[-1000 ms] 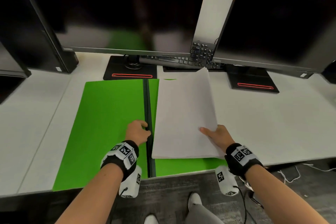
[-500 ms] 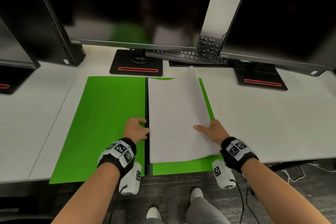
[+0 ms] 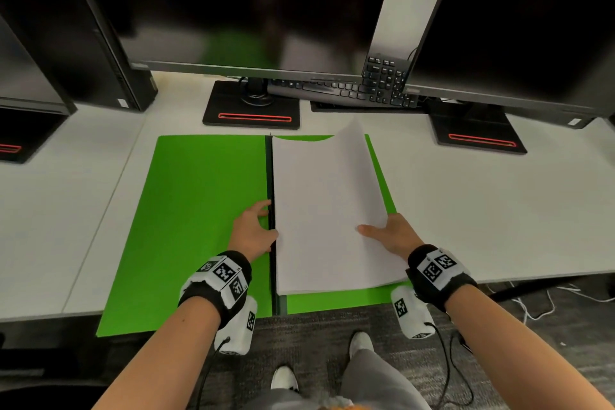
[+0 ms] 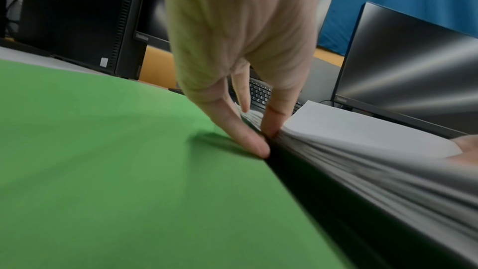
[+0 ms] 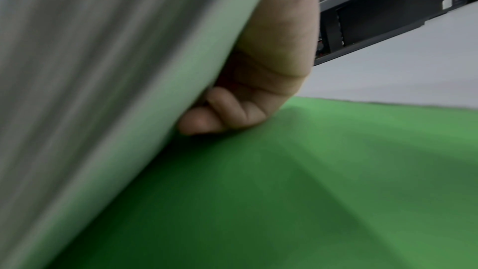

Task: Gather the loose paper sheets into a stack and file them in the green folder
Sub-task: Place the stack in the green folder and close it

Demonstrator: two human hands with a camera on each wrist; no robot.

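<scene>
I see the green folder (image 3: 199,210) open flat on the counter (image 3: 499,210), paper stack (image 3: 326,210) on its right half. My right hand (image 3: 392,236) grips the stack's lifted right edge; left hand (image 3: 251,231) pinches at the black spine (image 3: 270,176). Monitor bases (image 3: 251,110) and keyboard (image 3: 349,90) crowd 12 o'clock.

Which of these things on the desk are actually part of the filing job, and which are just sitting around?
Part of the job:
- green folder, lying open
- paper stack on its right half
- left hand at the spine
- right hand holding the stack's right edge

Just lying about:
- keyboard
- monitors
- monitor stand
</scene>
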